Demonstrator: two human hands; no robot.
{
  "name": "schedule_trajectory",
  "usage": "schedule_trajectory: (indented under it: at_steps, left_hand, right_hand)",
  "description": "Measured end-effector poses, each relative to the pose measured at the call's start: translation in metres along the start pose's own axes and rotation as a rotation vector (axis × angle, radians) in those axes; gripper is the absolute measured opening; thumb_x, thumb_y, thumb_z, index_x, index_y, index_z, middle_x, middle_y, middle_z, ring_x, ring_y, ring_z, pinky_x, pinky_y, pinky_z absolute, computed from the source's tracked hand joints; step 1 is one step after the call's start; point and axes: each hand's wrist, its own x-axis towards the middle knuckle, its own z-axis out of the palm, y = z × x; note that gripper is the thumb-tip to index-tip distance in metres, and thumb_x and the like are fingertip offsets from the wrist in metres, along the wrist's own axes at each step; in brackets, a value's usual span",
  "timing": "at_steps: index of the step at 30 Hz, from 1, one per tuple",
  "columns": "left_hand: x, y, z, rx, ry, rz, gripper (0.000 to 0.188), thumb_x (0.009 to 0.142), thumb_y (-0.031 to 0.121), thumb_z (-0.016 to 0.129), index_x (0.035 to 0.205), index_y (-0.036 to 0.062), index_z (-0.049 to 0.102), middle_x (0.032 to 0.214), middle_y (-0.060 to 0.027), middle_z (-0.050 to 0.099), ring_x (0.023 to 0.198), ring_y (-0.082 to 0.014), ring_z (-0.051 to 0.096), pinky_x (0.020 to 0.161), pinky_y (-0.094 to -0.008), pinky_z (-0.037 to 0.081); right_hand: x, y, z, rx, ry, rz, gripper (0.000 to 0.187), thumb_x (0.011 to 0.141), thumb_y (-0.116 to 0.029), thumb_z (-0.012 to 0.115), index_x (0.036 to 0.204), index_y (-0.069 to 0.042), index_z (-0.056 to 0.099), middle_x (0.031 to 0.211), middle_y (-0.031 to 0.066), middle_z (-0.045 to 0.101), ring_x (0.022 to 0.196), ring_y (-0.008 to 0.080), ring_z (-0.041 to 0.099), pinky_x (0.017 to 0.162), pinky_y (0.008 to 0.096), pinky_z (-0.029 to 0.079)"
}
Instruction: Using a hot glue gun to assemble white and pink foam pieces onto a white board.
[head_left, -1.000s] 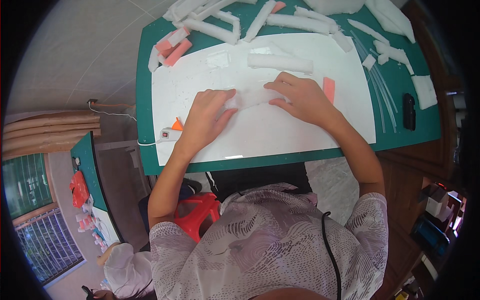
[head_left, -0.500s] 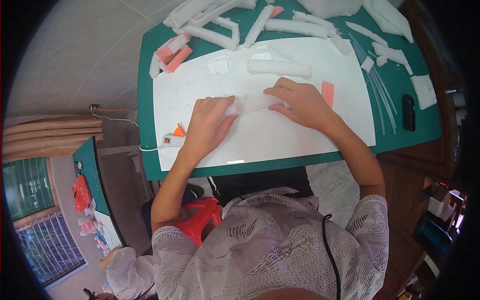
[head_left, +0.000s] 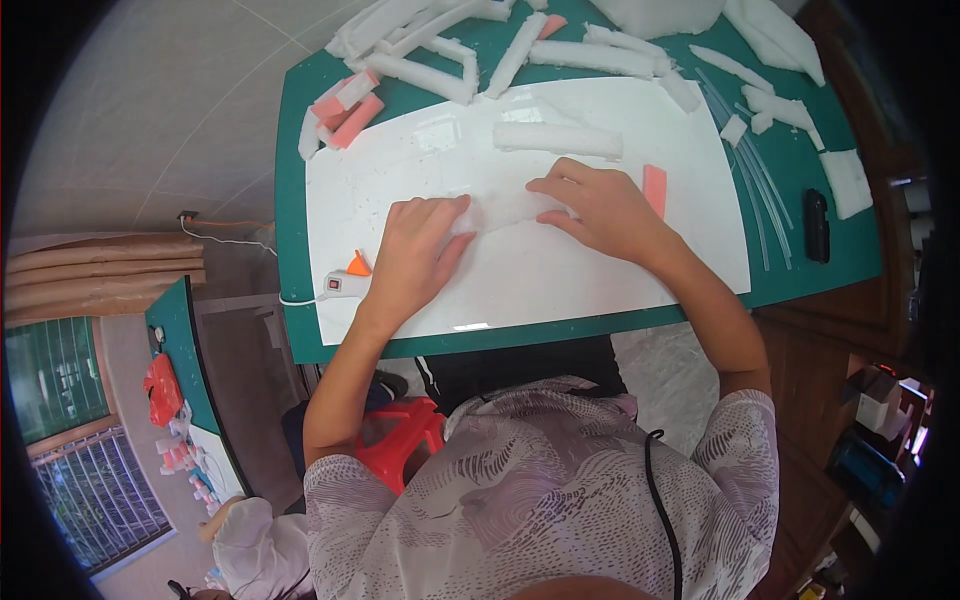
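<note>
Between my hands lies a strip of white foam (head_left: 500,212), pale against the glossy white board (head_left: 560,285). My left hand (head_left: 422,235) grips its left end with thumb and fingers. At the other end my right hand (head_left: 590,205) pinches it the same way. Just beyond my hands rests another white foam strip (head_left: 558,140). A pink foam block (head_left: 655,190) lies by my right wrist. Beside my left forearm is a white glue gun (head_left: 343,284) with an orange trigger (head_left: 358,263), partly hidden by the arm.
Several white foam strips (head_left: 420,75) and pink pieces (head_left: 355,122) crowd the far side of the green table (head_left: 293,240). Clear thin sticks (head_left: 765,200) and a black case (head_left: 817,225) are on the right. A red stool (head_left: 395,440) stands below; another person's sleeve (head_left: 262,545) shows lower left.
Both hands keep their hold on the foam strip in nearly the same place. The whole view has shifted very slightly.
</note>
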Motion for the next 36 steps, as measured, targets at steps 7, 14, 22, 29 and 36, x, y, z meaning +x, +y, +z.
schedule_trajectory:
  at_steps: [7, 14, 22, 29, 36]
  left_hand:
    - [0.0005, 0.0014, -0.0002, -0.007, -0.001, 0.005, 0.038, 0.078, 0.007, 0.072, 0.114, 0.0032, 0.060, 0.100, -0.0099, 0.064, 0.093, -0.0272, 0.058, 0.084, -0.0374, 0.041]
    - [-0.0001, 0.0006, 0.0002, 0.005, -0.011, -0.015, 0.037, 0.078, 0.009, 0.076, 0.113, 0.0035, 0.063, 0.098, -0.0107, 0.064, 0.089, -0.0264, 0.055, 0.082, -0.0361, 0.043]
    - [0.0002, -0.0002, 0.0003, 0.006, 0.002, 0.006, 0.037, 0.078, 0.009, 0.076, 0.113, 0.0033, 0.063, 0.099, -0.0108, 0.064, 0.090, -0.0266, 0.056, 0.083, -0.0362, 0.043]
    - [0.0000, -0.0006, 0.0011, -0.002, -0.006, -0.001, 0.037, 0.079, 0.009, 0.075, 0.113, 0.0030, 0.062, 0.101, -0.0106, 0.065, 0.092, -0.0263, 0.057, 0.085, -0.0361, 0.043]
    - [0.0005, -0.0003, -0.0002, 0.002, -0.009, 0.025, 0.037, 0.079, 0.007, 0.072, 0.114, 0.0042, 0.060, 0.100, -0.0104, 0.064, 0.093, -0.0275, 0.058, 0.086, -0.0384, 0.041]
  right_hand:
    - [0.0002, 0.0007, 0.0002, -0.004, 0.001, -0.001, 0.030, 0.084, -0.023, 0.072, 0.112, -0.010, 0.068, 0.102, 0.0067, 0.064, 0.078, 0.0242, 0.065, 0.070, 0.0328, 0.052]
    - [-0.0002, 0.0013, 0.0010, 0.000, 0.006, -0.009, 0.031, 0.084, -0.023, 0.072, 0.112, -0.010, 0.068, 0.102, 0.0072, 0.064, 0.079, 0.0249, 0.065, 0.071, 0.0329, 0.052]
    - [-0.0001, 0.0003, -0.0001, 0.014, -0.007, 0.007, 0.031, 0.084, -0.023, 0.072, 0.112, -0.009, 0.068, 0.102, 0.0073, 0.064, 0.079, 0.0249, 0.065, 0.071, 0.0330, 0.052]
    - [0.0001, 0.0014, 0.0005, 0.013, -0.005, 0.002, 0.031, 0.084, -0.022, 0.072, 0.111, -0.009, 0.068, 0.101, 0.0070, 0.064, 0.079, 0.0247, 0.065, 0.071, 0.0329, 0.052]
    - [0.0002, 0.0003, 0.0006, 0.003, -0.006, -0.003, 0.031, 0.085, -0.023, 0.071, 0.112, -0.009, 0.067, 0.103, 0.0071, 0.064, 0.079, 0.0243, 0.065, 0.070, 0.0324, 0.052]
